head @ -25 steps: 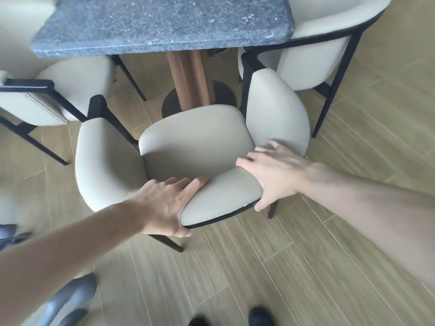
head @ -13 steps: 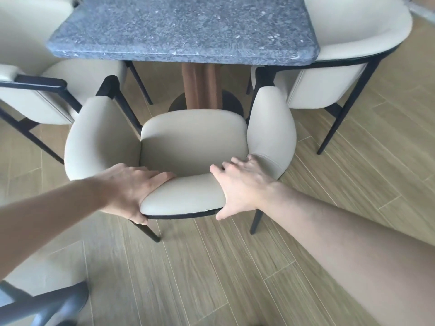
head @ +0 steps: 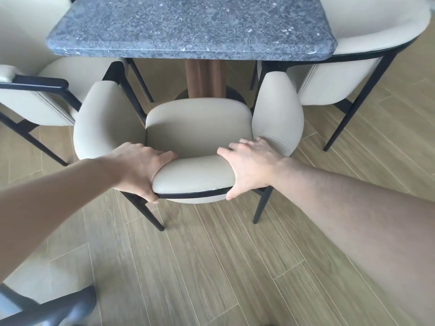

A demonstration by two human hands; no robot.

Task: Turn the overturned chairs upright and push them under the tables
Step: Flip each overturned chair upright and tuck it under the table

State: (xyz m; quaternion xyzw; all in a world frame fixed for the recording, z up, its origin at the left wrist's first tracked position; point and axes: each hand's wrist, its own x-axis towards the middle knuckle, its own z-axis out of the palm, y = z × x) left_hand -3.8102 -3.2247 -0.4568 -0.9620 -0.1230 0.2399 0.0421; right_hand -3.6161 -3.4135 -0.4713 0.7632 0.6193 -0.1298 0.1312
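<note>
Chair (head: 199, 121) upright, now nearer surface (head: 188, 27), seat front just short of its edge; both hands' fingers (head: 162, 156) gripping backrest; final push remaining.

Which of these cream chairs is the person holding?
The middle chair, facing the grey table. The left hand and right hand grip its backrest; the chairs at either side go untouched.

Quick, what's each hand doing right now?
Left hand: grips the chair backrest.
Right hand: grips the same backrest.
</note>
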